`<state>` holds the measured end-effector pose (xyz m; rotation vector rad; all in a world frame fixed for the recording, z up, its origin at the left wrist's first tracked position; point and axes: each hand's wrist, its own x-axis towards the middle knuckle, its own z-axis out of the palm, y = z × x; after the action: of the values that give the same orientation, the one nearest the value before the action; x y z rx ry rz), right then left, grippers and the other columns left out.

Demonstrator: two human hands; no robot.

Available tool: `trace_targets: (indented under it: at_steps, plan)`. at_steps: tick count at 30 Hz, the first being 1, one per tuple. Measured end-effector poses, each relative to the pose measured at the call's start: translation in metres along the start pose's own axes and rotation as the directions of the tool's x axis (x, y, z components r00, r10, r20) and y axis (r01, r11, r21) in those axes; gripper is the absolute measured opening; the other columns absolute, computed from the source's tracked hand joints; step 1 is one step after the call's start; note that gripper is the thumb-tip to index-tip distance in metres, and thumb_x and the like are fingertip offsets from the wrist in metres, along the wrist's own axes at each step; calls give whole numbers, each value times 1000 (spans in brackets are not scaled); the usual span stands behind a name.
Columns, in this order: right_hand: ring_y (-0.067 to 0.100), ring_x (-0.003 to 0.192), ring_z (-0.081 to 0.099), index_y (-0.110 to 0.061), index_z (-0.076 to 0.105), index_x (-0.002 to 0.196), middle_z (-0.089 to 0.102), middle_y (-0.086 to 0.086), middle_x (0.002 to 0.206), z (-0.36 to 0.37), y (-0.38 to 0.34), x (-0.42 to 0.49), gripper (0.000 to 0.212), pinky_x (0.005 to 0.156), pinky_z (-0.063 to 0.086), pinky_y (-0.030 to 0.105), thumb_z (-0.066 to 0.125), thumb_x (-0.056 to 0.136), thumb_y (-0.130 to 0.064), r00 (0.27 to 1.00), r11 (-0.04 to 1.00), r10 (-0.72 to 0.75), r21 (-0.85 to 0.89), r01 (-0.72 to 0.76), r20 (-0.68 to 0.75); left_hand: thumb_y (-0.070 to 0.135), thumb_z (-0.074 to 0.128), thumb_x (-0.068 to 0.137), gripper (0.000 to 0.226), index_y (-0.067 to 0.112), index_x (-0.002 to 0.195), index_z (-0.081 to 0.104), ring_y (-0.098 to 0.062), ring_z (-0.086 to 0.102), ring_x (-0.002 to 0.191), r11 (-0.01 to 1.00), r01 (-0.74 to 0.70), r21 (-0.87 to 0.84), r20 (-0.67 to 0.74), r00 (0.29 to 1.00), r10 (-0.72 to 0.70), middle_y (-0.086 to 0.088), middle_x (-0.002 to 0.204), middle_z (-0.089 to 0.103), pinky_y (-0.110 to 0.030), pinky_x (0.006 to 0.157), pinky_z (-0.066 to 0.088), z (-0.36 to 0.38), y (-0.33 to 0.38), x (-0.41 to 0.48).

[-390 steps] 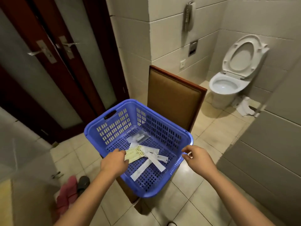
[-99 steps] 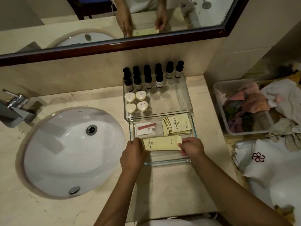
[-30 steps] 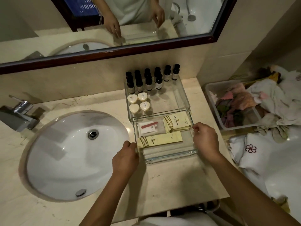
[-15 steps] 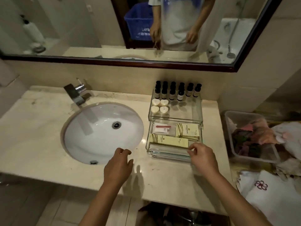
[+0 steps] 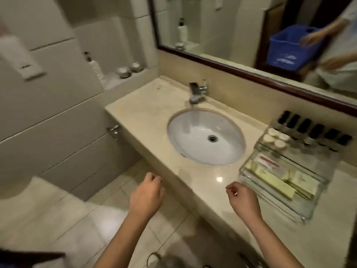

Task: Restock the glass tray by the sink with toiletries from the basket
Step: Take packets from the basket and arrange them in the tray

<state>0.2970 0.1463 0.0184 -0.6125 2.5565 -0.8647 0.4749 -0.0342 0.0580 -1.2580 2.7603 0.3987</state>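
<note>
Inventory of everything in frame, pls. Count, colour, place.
glass tray: 1, clear, right of sink
bottles: 6+, dark-capped, tray back
soaps: 4, cream, beside bottles
long packets: several, pale yellow, tray front
white packet: 1, red strip, tray front
sink: 1, white, in counter
faucet: 1, chrome, behind sink
mirror: 1, dark-framed, above counter
basket: 1, blue, mirror reflection only
pump bottle: 1, white, left niche
jars: 2, greyish, same niche
left hand: 1, empty, over floor
right hand: 1, empty, at counter edge

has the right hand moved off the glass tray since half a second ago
Yes. The right hand has left the glass tray's front rim and now hangs off its sink side, over the counter's front edge.
</note>
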Motion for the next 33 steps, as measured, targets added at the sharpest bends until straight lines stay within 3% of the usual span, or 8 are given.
trace_targets:
  at_steps: [3,6,10,13,18,24,28,33]
  plan:
    - [21,81,60,-11,69,93,70,4,93,26,-49,-5,14,67,41,27,56,89,-11,987,991,-125,-29,128,101,30,39,97,28,21,121,48,-19,58,86,990,142,-13,-44,989,-142,5,125,41,-30,67,45,-9,-55,-33]
    - [22,83,61,-11,68,94,70,4,93,61,-105,-22,16,66,41,26,53,90,-13,938,952,-264,-99,291,225,30,39,97,29,21,123,47,-20,58,99,955,296,-35,-84,951,-298,5,127,41,-29,67,42,-16,-113,-73]
    - [28,92,64,-9,68,96,71,10,96,114,-175,-64,16,72,46,29,56,90,-17,831,860,-423,-129,494,361,32,40,96,33,22,127,46,-20,52,112,886,459,-61,-69,884,-462,3,128,45,-32,80,45,-20,-190,-131]
    - [23,97,64,-13,67,102,69,6,104,172,-225,-114,17,80,49,30,56,90,-21,709,774,-490,-121,622,507,34,40,96,37,23,132,43,-23,51,117,820,567,-84,-5,822,-569,1,131,49,-34,87,44,-22,-256,-190]
    - [20,100,60,-15,63,112,67,5,107,275,-292,-230,23,80,43,26,52,93,-24,469,630,-526,-45,775,709,30,40,96,26,21,118,49,-28,56,112,649,748,-137,52,660,-749,-5,124,57,-37,84,46,-13,-366,-321]
    - [21,102,61,-15,64,109,68,4,108,365,-322,-363,23,79,43,26,52,92,-24,174,446,-506,84,891,845,35,42,95,31,23,122,50,-25,57,112,389,901,-191,92,411,-907,-3,120,62,-35,84,48,14,-441,-465]
    - [20,98,61,-17,62,108,68,2,105,399,-334,-410,22,75,44,27,48,94,-25,53,331,-438,106,938,898,34,45,94,29,25,121,50,-21,61,104,236,914,-331,111,286,-952,1,112,64,-32,79,51,36,-458,-511]
    - [20,90,60,-15,61,108,68,3,103,427,-352,-422,21,69,40,25,49,95,-26,-15,223,-371,105,969,929,33,48,91,37,25,127,47,-19,60,106,57,892,-447,205,165,-965,3,113,65,-29,84,49,70,-459,-529]
